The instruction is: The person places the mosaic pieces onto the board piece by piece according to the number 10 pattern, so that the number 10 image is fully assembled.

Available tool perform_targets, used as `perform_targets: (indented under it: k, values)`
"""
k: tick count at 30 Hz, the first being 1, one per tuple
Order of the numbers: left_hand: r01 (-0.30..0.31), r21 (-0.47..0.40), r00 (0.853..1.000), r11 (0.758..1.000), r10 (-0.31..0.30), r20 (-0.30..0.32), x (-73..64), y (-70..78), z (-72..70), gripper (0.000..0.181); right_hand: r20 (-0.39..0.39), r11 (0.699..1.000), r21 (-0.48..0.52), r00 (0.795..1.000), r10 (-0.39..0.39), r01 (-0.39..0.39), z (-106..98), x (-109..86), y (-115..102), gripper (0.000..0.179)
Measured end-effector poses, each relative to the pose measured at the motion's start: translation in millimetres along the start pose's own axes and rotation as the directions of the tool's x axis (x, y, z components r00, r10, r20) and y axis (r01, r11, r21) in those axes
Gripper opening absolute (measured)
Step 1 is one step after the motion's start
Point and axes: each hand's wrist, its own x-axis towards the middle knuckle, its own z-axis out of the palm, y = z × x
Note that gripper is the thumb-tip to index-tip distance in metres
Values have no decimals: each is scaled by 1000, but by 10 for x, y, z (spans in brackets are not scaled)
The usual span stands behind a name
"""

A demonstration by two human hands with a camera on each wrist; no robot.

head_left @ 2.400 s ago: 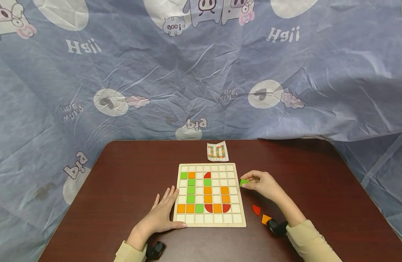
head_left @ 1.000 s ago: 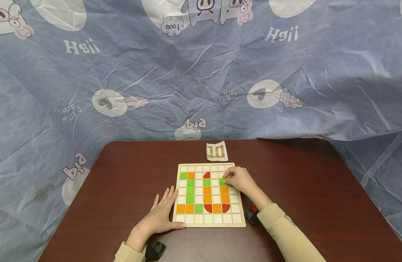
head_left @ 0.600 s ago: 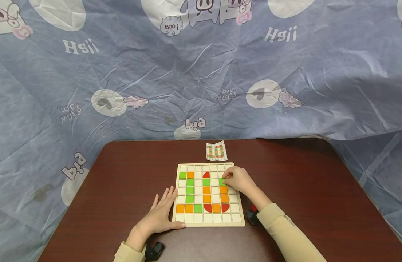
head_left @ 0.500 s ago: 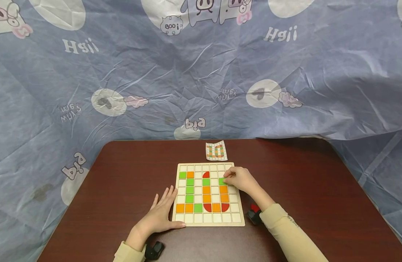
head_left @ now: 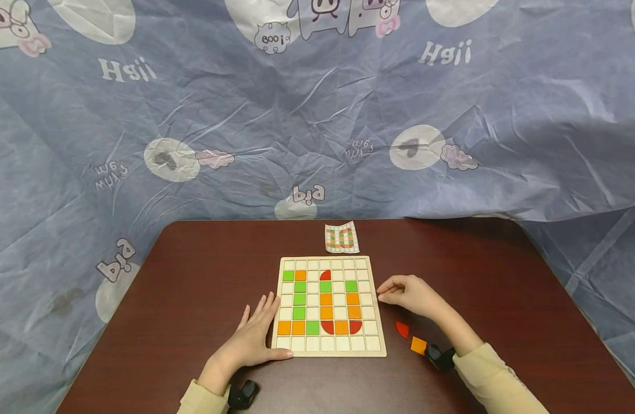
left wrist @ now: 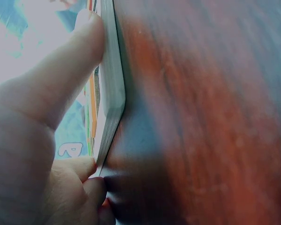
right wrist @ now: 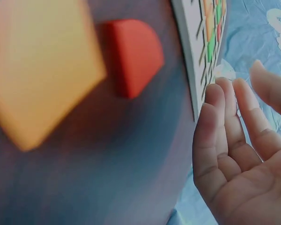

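Note:
A square grid board lies on the table, with green, orange and red pieces set in some of its cells. At its left side rests my left hand, thumb on the near left corner and fingers spread along the edge. Just off the board's right edge is my right hand, holding nothing; the right wrist view shows its fingers loosely bent and the thumb apart. Nearer the right wrist lie a red quarter-circle piece and an orange square tile. A green square tile sits in the board's right part.
Behind the board lies a small paper card printed with a coloured grid pattern. The dark brown table ends at a patterned blue cloth hung at the back. Each wrist wears a black camera.
My right hand has set the green square tile into a cell, let go, and drawn back right off the board. The orange tile is uncovered again. My left hand stays put.

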Motion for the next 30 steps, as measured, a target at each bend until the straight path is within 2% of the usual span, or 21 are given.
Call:
perform_targets:
  k: [7,16,30]
  values:
    - [6,-4,1000,1000,-6,3,-12,7,-2,118,50,1000,30,999,-9,7,8,-200,140,21]
    - [5,-3,1000,1000,-5,3,-8,18,-10,118,86,998,47,996,-38,34,17,-344,281,27]
    - [-3,8,1000,1000,3,3,-7,11,-6,119,24,995,-86,998,-50,52,75,-489,275,27]
